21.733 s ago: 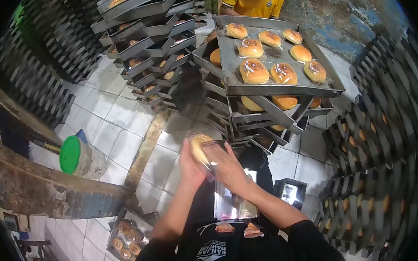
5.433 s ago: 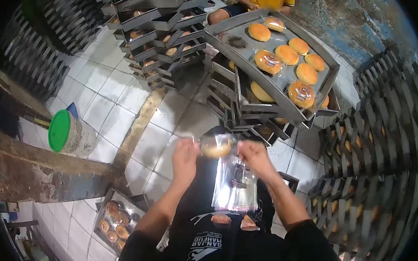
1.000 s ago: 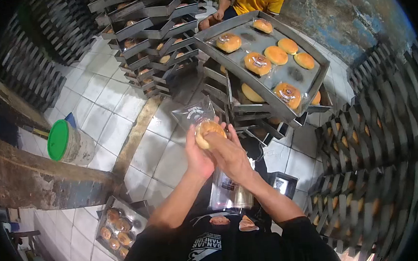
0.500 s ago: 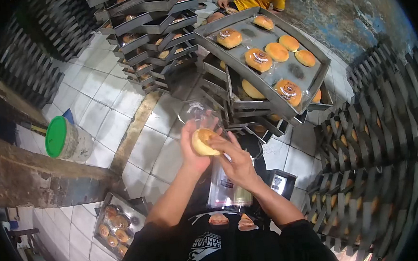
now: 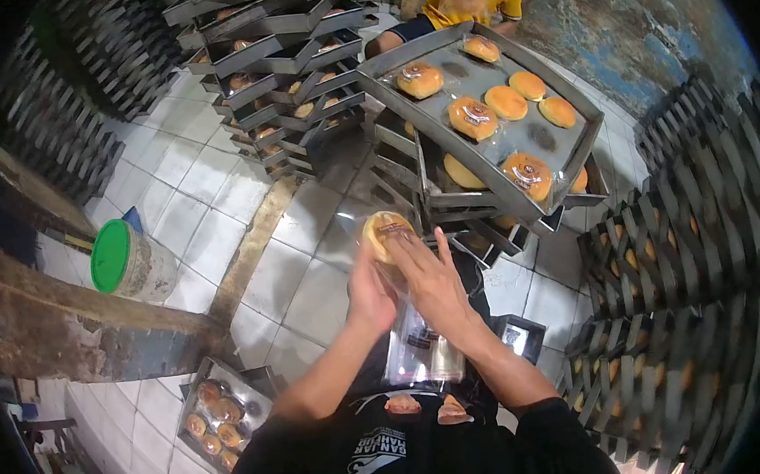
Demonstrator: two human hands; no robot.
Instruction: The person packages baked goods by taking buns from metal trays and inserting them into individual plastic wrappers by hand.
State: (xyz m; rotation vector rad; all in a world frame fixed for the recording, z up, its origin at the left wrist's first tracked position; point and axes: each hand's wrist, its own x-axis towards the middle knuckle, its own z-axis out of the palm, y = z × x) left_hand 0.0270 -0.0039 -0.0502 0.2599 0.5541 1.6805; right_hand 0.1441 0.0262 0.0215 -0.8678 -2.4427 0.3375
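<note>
A round golden bun sits inside a clear printed plastic bag, between my two hands. My left hand closes around its near left side, gripping bun and bag from below. The fingers of my right hand lie pressed together over the bun's top right, with the thumb hidden. On my lap below rests a stack of clear printed bags. Ahead to the right, a metal tray holds several buns, some bagged with printed labels and others bare.
Stacked bun trays rise at front left and along the right. A green-lidded bucket stands left, beside a worn wooden beam. Another tray of buns is at lower left. A person in a yellow shirt sits ahead.
The bun has gone from the bag's mouth into the bag, moving slightly away from me. My right hand has shifted over its top. The person ahead has raised a hand.
</note>
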